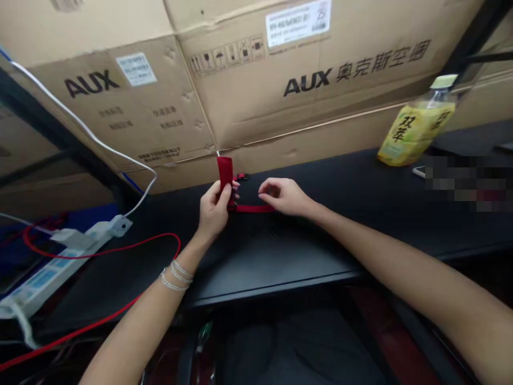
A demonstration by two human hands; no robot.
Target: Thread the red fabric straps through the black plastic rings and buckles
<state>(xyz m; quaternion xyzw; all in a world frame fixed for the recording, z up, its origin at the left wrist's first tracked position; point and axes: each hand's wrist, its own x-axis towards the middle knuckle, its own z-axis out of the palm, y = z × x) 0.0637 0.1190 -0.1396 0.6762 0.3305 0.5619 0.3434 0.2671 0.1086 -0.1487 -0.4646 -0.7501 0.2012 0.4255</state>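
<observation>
My left hand (215, 208) grips a folded red strap (225, 171), its thumb pressed over the front and a flat end standing up above the fingers. From that hand a length of the strap runs right across the black table (264, 256). My right hand (286, 197) is just above the strap's right part, thumb and index finger curved towards each other with a gap between their tips; nothing shows between them. A small black buckle (243, 177) with a bit of red lies behind my left hand.
Large cardboard boxes (240, 107) line the back. A yellow-labelled bottle (417, 125) stands at the right, near a phone (419, 171). At the left lie a white power strip (60, 267), a white cable and a red cable (120, 248).
</observation>
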